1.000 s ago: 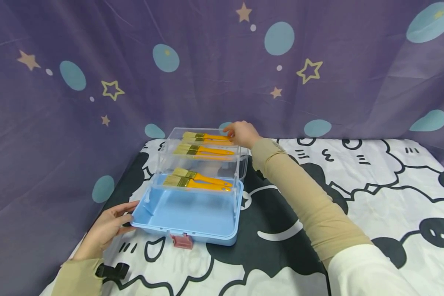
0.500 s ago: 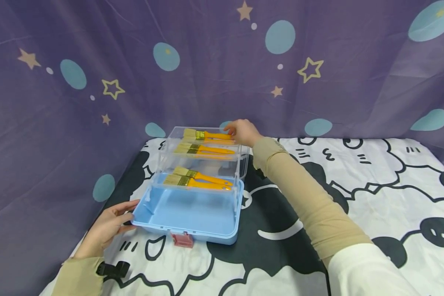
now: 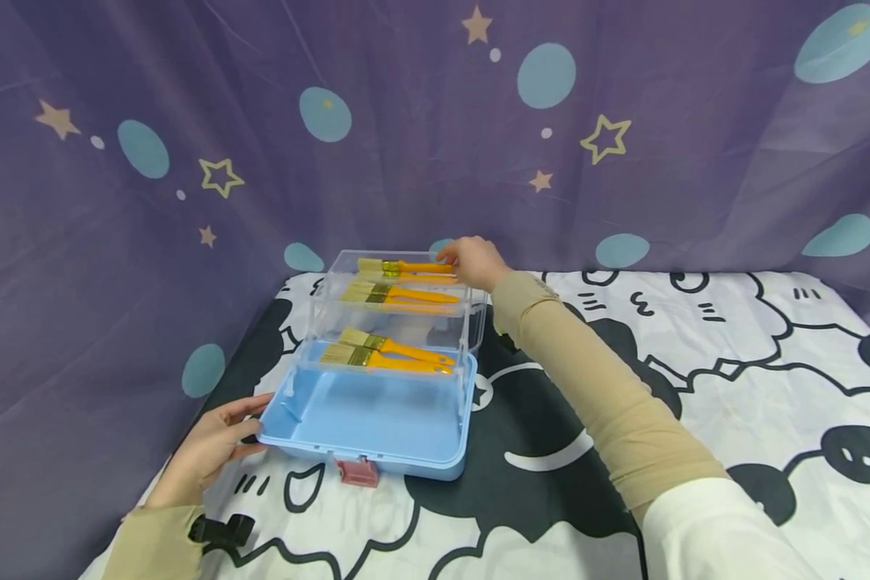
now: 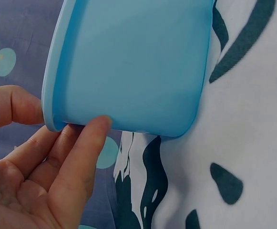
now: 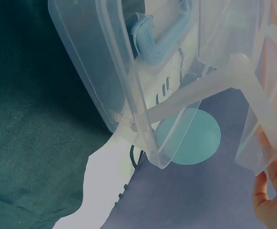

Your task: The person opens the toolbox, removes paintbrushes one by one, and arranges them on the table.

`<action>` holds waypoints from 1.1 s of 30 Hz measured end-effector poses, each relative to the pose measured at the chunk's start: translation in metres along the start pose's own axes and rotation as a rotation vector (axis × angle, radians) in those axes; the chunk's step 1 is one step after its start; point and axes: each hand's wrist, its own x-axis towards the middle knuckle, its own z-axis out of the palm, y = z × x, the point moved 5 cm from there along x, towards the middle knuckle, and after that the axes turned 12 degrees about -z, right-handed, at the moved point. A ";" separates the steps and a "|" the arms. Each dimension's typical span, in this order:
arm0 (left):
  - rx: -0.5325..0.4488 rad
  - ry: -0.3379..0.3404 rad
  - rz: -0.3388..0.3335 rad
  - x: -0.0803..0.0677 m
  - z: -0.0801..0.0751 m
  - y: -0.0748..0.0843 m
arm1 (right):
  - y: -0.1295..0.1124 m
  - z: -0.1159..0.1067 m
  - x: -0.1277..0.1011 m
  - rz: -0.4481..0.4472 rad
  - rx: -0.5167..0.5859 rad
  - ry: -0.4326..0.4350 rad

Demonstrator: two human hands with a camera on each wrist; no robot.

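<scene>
A light blue cantilever storage box (image 3: 377, 419) stands open, its clear fold-out trays raised in tiers at the back. Yellow-handled paintbrushes lie in the top tray (image 3: 406, 267), the middle tray (image 3: 399, 296) and the lowest tray (image 3: 384, 354). At the front left corner, my left hand (image 3: 213, 443) holds the box's rim; in the left wrist view its fingers (image 4: 83, 167) lie against rim and side wall. My right hand (image 3: 476, 262) grips the right end of the top tray beside the brush handles. The right wrist view shows its fingertips at the tray corner (image 5: 257, 162).
A pink latch (image 3: 358, 473) hangs at the box's front. Behind the trays sits the clear lid (image 3: 480, 318). White hinge arms (image 5: 195, 95) link the tiers. The black-and-white cartoon cloth (image 3: 587, 499) covers the table, and a purple curtain (image 3: 406, 121) rises behind it.
</scene>
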 end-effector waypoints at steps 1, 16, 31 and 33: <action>-0.003 0.000 -0.005 0.000 0.000 -0.001 | 0.000 0.001 0.000 -0.005 -0.004 -0.002; -0.005 -0.004 -0.015 0.000 0.001 -0.004 | -0.008 0.001 0.002 -0.074 -0.092 0.008; 0.002 0.007 -0.012 0.000 0.000 0.001 | -0.002 -0.007 -0.001 -0.001 0.172 0.088; 0.004 0.011 -0.016 0.000 0.000 0.001 | -0.001 -0.007 -0.002 0.018 0.240 0.109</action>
